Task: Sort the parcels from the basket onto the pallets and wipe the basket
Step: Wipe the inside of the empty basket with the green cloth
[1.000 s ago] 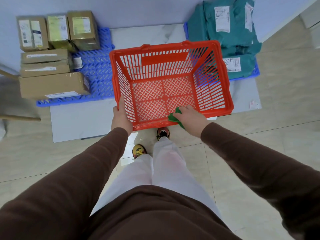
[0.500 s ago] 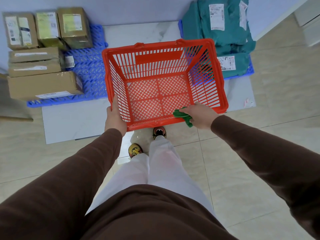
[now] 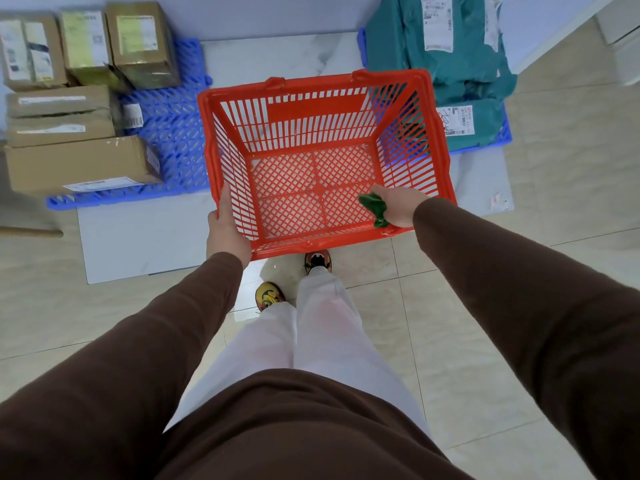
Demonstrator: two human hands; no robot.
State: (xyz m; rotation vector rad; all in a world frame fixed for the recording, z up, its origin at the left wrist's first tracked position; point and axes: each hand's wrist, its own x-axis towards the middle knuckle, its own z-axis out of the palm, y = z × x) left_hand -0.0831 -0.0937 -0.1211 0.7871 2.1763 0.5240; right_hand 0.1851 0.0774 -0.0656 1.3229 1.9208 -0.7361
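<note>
Red plastic basket, emptied, held off the floor: wiping step in hand.
Left hand gripping near-left rim; right hand bunching green cloth at near-right inner corner. Cardboard boxes on left blue pallet, teal mailer bags on right. Next, probably: cloth along remaining walls.

The red plastic basket has nothing in it, just slatted walls and a mesh bottom, and it's held up off the floor, tipped a bit. A crumpled green cloth sits at its near right corner. Brown cardboard boxes are stacked on the blue pallet to the left. Teal mailer bags with white labels are piled on the other blue pallet on the right.
</note>
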